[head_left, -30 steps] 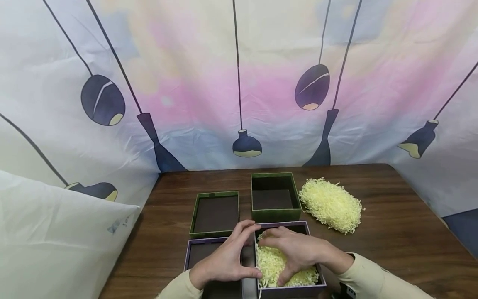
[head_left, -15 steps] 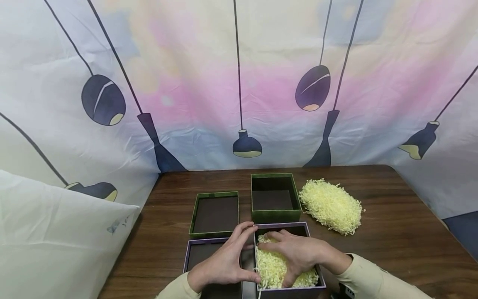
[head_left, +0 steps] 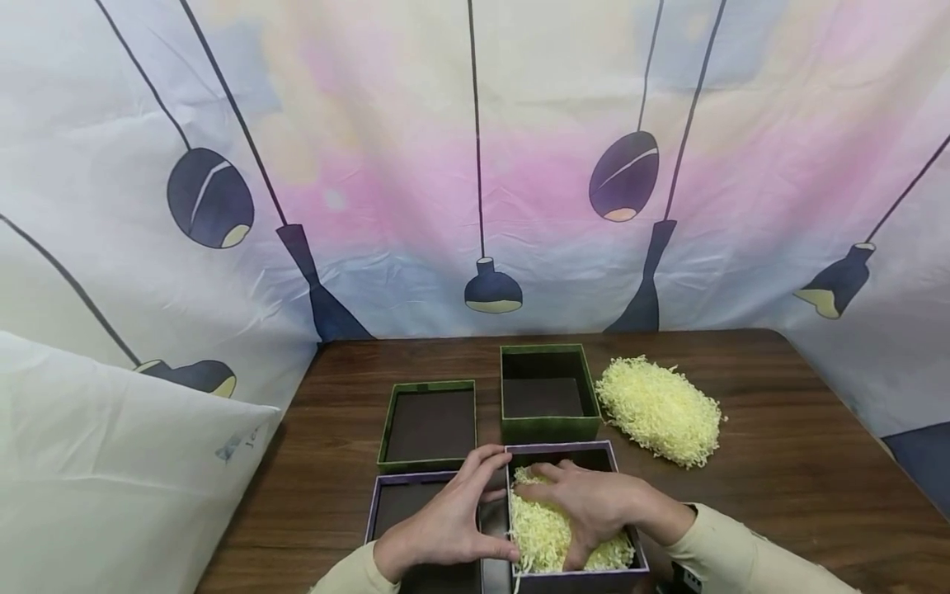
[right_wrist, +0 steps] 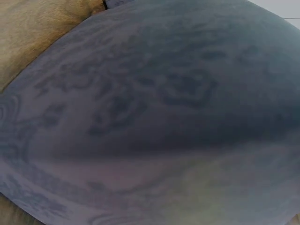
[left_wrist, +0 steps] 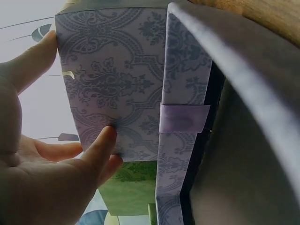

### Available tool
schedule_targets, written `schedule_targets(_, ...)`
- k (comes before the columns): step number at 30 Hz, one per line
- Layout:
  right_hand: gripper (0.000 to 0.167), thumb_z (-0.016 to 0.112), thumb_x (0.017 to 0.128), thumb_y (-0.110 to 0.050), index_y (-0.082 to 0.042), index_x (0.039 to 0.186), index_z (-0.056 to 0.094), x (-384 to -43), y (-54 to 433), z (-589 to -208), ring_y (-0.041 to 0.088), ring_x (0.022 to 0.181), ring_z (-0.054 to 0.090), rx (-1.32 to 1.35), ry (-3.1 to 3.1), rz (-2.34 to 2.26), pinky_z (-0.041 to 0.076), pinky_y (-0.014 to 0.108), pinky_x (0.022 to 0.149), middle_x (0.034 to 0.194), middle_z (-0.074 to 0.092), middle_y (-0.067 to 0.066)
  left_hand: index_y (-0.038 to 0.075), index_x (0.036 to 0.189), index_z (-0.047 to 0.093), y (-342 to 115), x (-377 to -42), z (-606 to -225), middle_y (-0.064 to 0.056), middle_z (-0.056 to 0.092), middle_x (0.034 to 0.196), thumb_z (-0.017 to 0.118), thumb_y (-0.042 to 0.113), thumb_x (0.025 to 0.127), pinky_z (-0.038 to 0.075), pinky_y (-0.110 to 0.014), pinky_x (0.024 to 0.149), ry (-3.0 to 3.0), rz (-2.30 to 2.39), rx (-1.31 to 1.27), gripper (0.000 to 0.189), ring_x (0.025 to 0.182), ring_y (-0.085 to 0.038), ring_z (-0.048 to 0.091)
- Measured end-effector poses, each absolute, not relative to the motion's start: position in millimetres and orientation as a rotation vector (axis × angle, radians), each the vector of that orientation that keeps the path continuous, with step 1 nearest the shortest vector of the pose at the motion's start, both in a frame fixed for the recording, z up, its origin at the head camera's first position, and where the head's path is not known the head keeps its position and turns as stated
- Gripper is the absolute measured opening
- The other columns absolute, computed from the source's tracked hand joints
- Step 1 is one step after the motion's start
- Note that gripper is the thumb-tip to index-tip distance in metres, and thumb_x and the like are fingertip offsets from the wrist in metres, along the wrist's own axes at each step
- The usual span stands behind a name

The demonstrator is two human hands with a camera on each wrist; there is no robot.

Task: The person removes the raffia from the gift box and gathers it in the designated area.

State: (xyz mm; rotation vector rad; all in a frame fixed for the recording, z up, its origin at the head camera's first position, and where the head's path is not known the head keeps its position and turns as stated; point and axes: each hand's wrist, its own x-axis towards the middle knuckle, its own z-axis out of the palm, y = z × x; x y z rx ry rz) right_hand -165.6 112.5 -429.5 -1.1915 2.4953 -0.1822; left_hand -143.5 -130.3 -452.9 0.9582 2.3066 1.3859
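In the head view a purple-rimmed box (head_left: 562, 448) stands at the front, with pale yellow shredded paper (head_left: 534, 524) in it. My right hand (head_left: 597, 499) presses on the shredded paper, thumb and fingers spread; its fingertips are partly sunk in. My left hand (head_left: 445, 516) holds the box's left wall: thumb and a finger at the rim, other fingers against the outer side. The left wrist view shows these fingers (left_wrist: 105, 140) on the patterned purple wall (left_wrist: 117, 84). A close, blurred patterned box wall (right_wrist: 154, 93) fills the right wrist view, hiding the hand.
Left of the box lies a purple lid (head_left: 397, 507), partly under my left forearm. Behind stand a green box (head_left: 549, 427) and a green lid (head_left: 430, 425). A pile of shredded paper (head_left: 660, 408) lies at the right on the wooden table (head_left: 779, 462). White fabric (head_left: 134, 487) hangs at the left.
My right hand has shifted slightly over the shredded paper inside the box. My left hand stays at the left wall, nearly still.
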Motion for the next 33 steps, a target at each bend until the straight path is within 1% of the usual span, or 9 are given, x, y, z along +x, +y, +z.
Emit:
schedule_targets(6, 0.105, 0.090, 0.062, -0.045, -0.032, 0.150, 0.035, -162, 107, -435, 0.031, 0.125, 0.048, -1.207, 2.524, -0.083, 0.058, 0.036, 0.083, 0.152, 0.037, 0.011, 0.006, 0.151, 0.024, -130, -144, -451, -0.010, 0.017, 0.154, 0.084, 0.039, 0.075, 0.051, -0.033, 0.102, 2.305, 1.365, 0.942, 0.102, 0.129, -0.035, 0.051)
schedule_targets(13, 0.105, 0.091, 0.059, -0.043, -0.030, 0.149, 0.037, -160, 105, -441, 0.040, 0.126, 0.048, -1.194, 2.558, -0.053, 0.057, 0.044, 0.089, 0.152, 0.038, 0.012, 0.006, 0.151, 0.023, -130, -143, -450, -0.011, 0.014, 0.157, 0.084, 0.038, 0.075, 0.052, -0.032, 0.101, 2.286, 1.366, 0.928, 0.102, 0.129, -0.035, 0.051)
schedule_targets(17, 0.099, 0.091, 0.061, -0.041, -0.029, 0.145, 0.042, -161, 104, -444, 0.038, 0.125, 0.049, -1.176, 2.554, -0.078, 0.059, 0.042, 0.084, 0.150, 0.040, 0.009, 0.006, 0.151, 0.023, -130, -144, -450, -0.013, 0.012, 0.158, 0.084, 0.037, 0.075, 0.052, -0.032, 0.100, 2.275, 1.374, 0.931, 0.103, 0.128, -0.035, 0.052)
schedule_targets(20, 0.086, 0.091, 0.062, -0.041, -0.027, 0.136, 0.049, -163, 103, -445, 0.033, 0.119, 0.053, -1.214, 2.550, -0.064, 0.059, 0.037, 0.080, 0.142, 0.046, 0.007, 0.005, 0.151, 0.022, -130, -145, -450, -0.013, 0.010, 0.159, 0.084, 0.035, 0.075, 0.051, -0.031, 0.101, 2.242, 1.402, 0.923, 0.103, 0.131, -0.037, 0.048)
schedule_targets(23, 0.075, 0.091, 0.063, -0.040, -0.027, 0.126, 0.053, -164, 103, -445, 0.032, 0.113, 0.057, -1.262, 2.554, -0.034, 0.059, 0.034, 0.078, 0.134, 0.049, 0.006, 0.006, 0.152, 0.021, -130, -146, -450, -0.013, 0.008, 0.159, 0.084, 0.032, 0.076, 0.050, -0.031, 0.102, 2.211, 1.425, 0.910, 0.102, 0.135, -0.039, 0.042)
schedule_targets(25, 0.073, 0.092, 0.063, -0.039, -0.028, 0.124, 0.053, -164, 103, -446, 0.031, 0.109, 0.059, -1.281, 2.558, -0.014, 0.059, 0.033, 0.079, 0.130, 0.051, 0.006, 0.007, 0.152, 0.021, -131, -147, -450, -0.012, 0.008, 0.159, 0.084, 0.031, 0.076, 0.050, -0.031, 0.102, 2.199, 1.430, 0.905, 0.102, 0.135, -0.040, 0.042)
schedule_targets(27, 0.074, 0.092, 0.062, -0.036, -0.028, 0.125, 0.053, -164, 103, -446, 0.030, 0.107, 0.061, -1.292, 2.555, -0.005, 0.059, 0.034, 0.081, 0.128, 0.053, 0.006, 0.007, 0.152, 0.021, -131, -147, -451, -0.012, 0.008, 0.159, 0.084, 0.031, 0.076, 0.050, -0.032, 0.102, 2.190, 1.432, 0.899, 0.101, 0.135, -0.040, 0.042)
schedule_targets(30, 0.073, 0.093, 0.061, -0.032, -0.028, 0.124, 0.055, -163, 104, -448, 0.021, 0.099, 0.063, -1.335, 2.547, -0.015, 0.058, 0.032, 0.081, 0.122, 0.057, 0.002, 0.007, 0.152, 0.021, -131, -147, -451, -0.012, 0.008, 0.159, 0.084, 0.032, 0.076, 0.050, -0.030, 0.102, 2.187, 1.427, 0.893, 0.102, 0.134, -0.040, 0.044)
schedule_targets(33, 0.070, 0.093, 0.061, -0.023, -0.030, 0.122, 0.059, -165, 105, -448, 0.013, 0.095, 0.063, -1.392, 2.534, -0.058, 0.058, 0.031, 0.077, 0.115, 0.060, -0.003, 0.006, 0.152, 0.021, -130, -147, -450, -0.011, 0.009, 0.159, 0.084, 0.032, 0.075, 0.050, -0.029, 0.102, 2.189, 1.429, 0.896, 0.102, 0.135, -0.039, 0.042)
